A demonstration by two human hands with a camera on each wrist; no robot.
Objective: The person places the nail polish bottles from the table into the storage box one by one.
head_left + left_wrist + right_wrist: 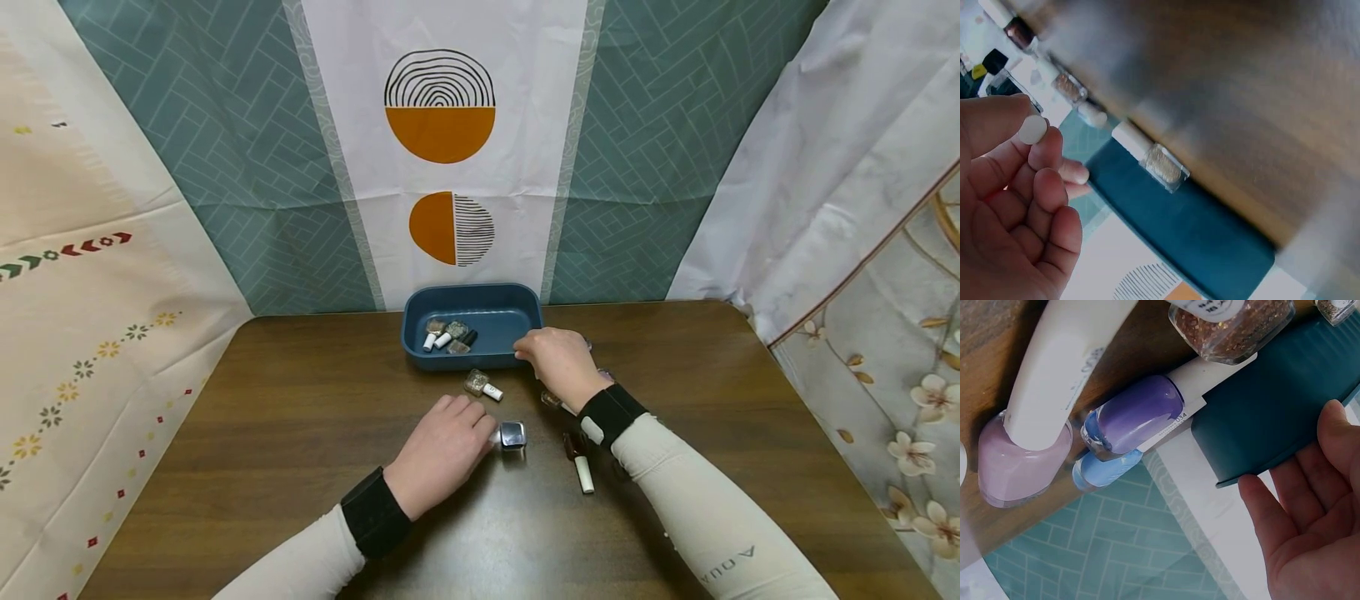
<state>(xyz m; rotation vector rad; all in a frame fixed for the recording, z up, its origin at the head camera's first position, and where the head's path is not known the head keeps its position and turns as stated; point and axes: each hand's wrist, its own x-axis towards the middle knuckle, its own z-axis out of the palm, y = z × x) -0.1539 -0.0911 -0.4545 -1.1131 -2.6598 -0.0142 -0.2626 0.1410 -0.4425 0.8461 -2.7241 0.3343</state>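
My left hand [446, 442] pinches the white cap [1033, 130] of a nail polish bottle [513, 435] above the table, its square glass base pointing right. My right hand [558, 362] is at the front right corner of a blue tray [468, 362], holding its rim between thumb and fingers [1335, 419]. Inside the tray, on its left side, lie several small nail polish bottles [457, 331]. A glitter polish bottle [476, 382] with a white cap lies just in front of the tray, between the hands.
A dark brown polish bottle [574, 446] lies below the right forearm. Purple [1141, 412], pale pink [1025, 459], light blue [1107, 469] and copper glitter [1235, 331] bottles lie near the right hand. Patterned cloth [637, 150] hangs behind the wooden table [315, 417].
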